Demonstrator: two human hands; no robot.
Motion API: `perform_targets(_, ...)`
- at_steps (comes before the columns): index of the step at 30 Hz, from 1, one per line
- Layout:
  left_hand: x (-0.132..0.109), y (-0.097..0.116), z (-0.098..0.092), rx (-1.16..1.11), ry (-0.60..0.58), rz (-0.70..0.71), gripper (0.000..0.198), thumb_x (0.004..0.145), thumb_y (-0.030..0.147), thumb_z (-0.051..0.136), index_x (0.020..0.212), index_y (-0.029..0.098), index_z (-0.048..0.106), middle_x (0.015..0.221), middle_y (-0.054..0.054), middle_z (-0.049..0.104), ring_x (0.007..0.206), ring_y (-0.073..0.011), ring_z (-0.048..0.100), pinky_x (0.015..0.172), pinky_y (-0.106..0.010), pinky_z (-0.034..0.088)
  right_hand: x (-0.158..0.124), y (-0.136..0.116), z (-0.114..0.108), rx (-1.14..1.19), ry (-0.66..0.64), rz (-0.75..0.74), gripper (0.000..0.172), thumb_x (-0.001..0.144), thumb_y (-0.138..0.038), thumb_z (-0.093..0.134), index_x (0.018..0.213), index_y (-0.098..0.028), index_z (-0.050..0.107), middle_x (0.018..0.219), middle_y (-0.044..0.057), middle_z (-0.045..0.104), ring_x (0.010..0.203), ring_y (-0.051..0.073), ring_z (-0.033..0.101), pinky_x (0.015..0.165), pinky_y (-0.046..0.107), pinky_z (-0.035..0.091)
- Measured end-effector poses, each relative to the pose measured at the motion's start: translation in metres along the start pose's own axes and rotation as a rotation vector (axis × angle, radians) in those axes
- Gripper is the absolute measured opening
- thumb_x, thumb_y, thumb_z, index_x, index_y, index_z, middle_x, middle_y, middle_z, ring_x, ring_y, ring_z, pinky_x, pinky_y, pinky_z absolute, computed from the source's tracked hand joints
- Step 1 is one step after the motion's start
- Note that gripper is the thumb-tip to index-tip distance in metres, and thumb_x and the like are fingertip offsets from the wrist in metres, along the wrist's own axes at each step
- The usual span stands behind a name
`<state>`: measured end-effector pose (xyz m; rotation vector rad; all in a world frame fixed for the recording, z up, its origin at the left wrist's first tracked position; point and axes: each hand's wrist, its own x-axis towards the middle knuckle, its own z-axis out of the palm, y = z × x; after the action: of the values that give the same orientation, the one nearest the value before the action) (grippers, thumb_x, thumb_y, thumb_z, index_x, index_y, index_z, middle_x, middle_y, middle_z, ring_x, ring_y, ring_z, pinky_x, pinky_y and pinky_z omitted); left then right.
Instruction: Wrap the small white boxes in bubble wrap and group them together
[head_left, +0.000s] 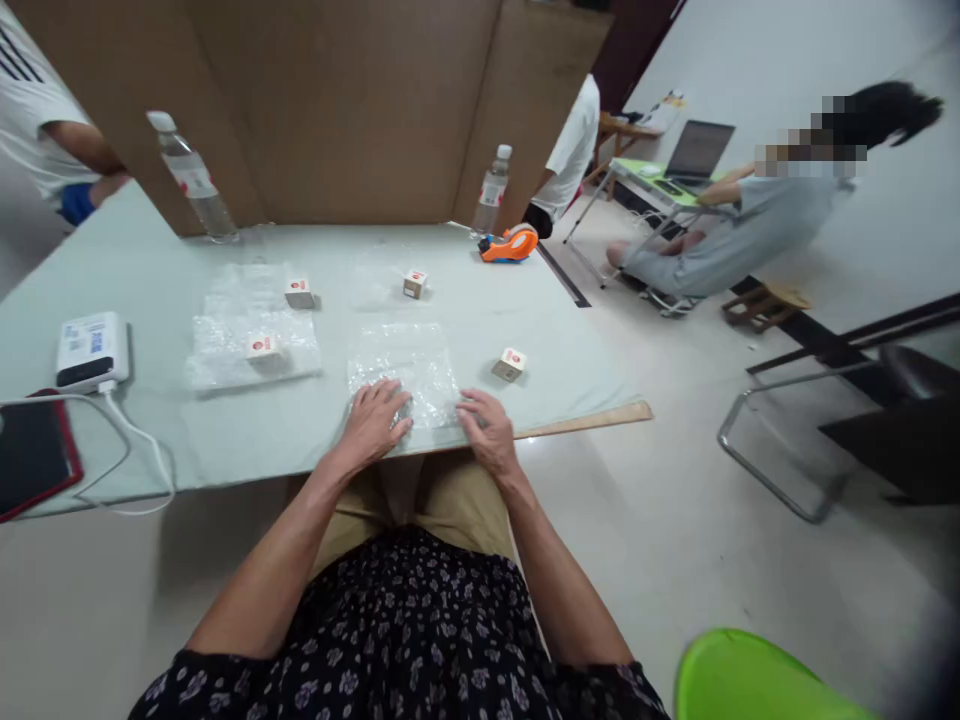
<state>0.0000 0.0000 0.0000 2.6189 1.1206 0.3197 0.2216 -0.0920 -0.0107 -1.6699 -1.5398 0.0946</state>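
Left hand (377,417), right hand (486,428) apart, flat | pressing clear bubble-wrap sheet (405,362) | cube-shaped box (510,364) near

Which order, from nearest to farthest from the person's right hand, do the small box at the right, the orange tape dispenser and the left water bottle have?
From the right hand:
1. Small box, just beyond the hand, on the right.
2. Orange tape dispenser, far back on the right.
3. Left water bottle, far back on the left.
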Motion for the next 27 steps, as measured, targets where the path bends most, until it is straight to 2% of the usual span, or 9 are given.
perform_targets(3,0.001,0.005,0.000,-0.012,0.014,-0.013,0.041,0.091,0.030,0.055,0.131,0.022,0.057,0.149,-0.010,0.049,0.143,-0.0295,0.037,0.119,-0.052,0.025,0.023,0.033,-0.032,0.014,0.237,0.130,0.027,0.089,-0.037,0.055,0.107,-0.023,0.067,0.122,0.011,0.067,0.119,0.026,0.058,0.102,0.048,0.045)
perform_targets(4,0.002,0.006,0.000,-0.020,0.024,-0.012,0.041,0.091,0.030,0.056,0.130,0.022,0.058,0.149,-0.011,0.049,0.143,-0.0297,0.037,0.119,-0.052,0.025,0.033,0.046,-0.040,-0.009,0.251,0.179,0.038,0.084,-0.040,0.060,0.117,-0.022,0.063,0.128,0.012,0.063,0.122,0.027,0.056,0.100,0.049,0.046)
perform_targets(6,0.001,0.007,-0.001,-0.052,0.055,-0.007,0.040,0.089,0.030,0.059,0.128,0.020,0.060,0.148,-0.012,0.050,0.142,-0.0302,0.039,0.119,-0.051,0.027,0.053,0.071,-0.051,-0.048,0.166,0.266,0.065,0.069,-0.045,0.072,0.127,-0.020,0.057,0.135,0.014,0.058,0.122,0.031,0.054,0.095,0.050,0.048)
perform_targets(9,-0.008,0.002,-0.007,-0.126,0.163,0.000,0.036,0.087,0.030,0.062,0.121,0.018,0.065,0.144,-0.014,0.053,0.140,-0.0302,0.041,0.116,-0.049,0.035,0.073,0.086,-0.053,0.004,-0.006,0.383,0.064,0.064,-0.047,0.075,0.119,-0.017,0.060,0.114,0.013,0.068,0.099,0.028,0.063,0.087,0.047,0.052)
perform_targets(11,-0.018,-0.002,-0.015,-0.169,0.244,0.007,0.031,0.087,0.030,0.062,0.116,0.019,0.067,0.138,-0.013,0.058,0.136,-0.0294,0.045,0.112,-0.049,0.039,0.079,0.075,-0.049,0.062,-0.025,0.382,0.055,0.067,-0.048,0.074,0.112,-0.018,0.062,0.102,0.009,0.070,0.086,0.024,0.064,0.082,0.044,0.053)
perform_targets(14,-0.031,-0.006,-0.027,-0.194,0.265,0.039,0.028,0.087,0.030,0.063,0.114,0.021,0.067,0.129,-0.011,0.064,0.131,-0.0284,0.050,0.109,-0.049,0.042,0.085,0.035,-0.037,0.163,-0.023,0.229,0.051,0.072,-0.046,0.073,0.114,-0.020,0.061,0.109,0.009,0.069,0.091,0.023,0.064,0.082,0.041,0.054)
perform_targets(19,-0.032,-0.004,-0.036,-0.165,0.077,0.075,0.032,0.082,0.024,0.067,0.114,0.022,0.066,0.126,-0.010,0.064,0.124,-0.0287,0.053,0.104,-0.049,0.044,0.097,-0.022,0.012,0.262,-0.369,-0.063,0.043,0.080,-0.039,0.069,0.119,-0.023,0.061,0.120,0.008,0.067,0.106,0.025,0.063,0.088,0.041,0.052)
perform_targets(23,-0.030,-0.002,-0.033,-0.120,0.019,0.040,0.025,0.082,0.020,0.066,0.108,0.021,0.066,0.122,-0.010,0.064,0.118,-0.0278,0.055,0.101,-0.047,0.044,0.095,-0.020,0.049,0.149,-0.517,-0.128,0.043,0.079,-0.034,0.069,0.119,-0.021,0.060,0.119,0.011,0.069,0.108,0.028,0.063,0.096,0.045,0.047)
perform_targets(27,-0.029,0.002,-0.031,-0.051,0.007,0.037,0.020,0.084,0.020,0.064,0.104,0.020,0.065,0.121,-0.010,0.063,0.117,-0.0278,0.054,0.101,-0.046,0.043,0.093,-0.011,0.053,0.108,-0.551,-0.137,0.044,0.079,-0.034,0.069,0.120,-0.021,0.058,0.119,0.010,0.068,0.106,0.027,0.063,0.092,0.042,0.047)
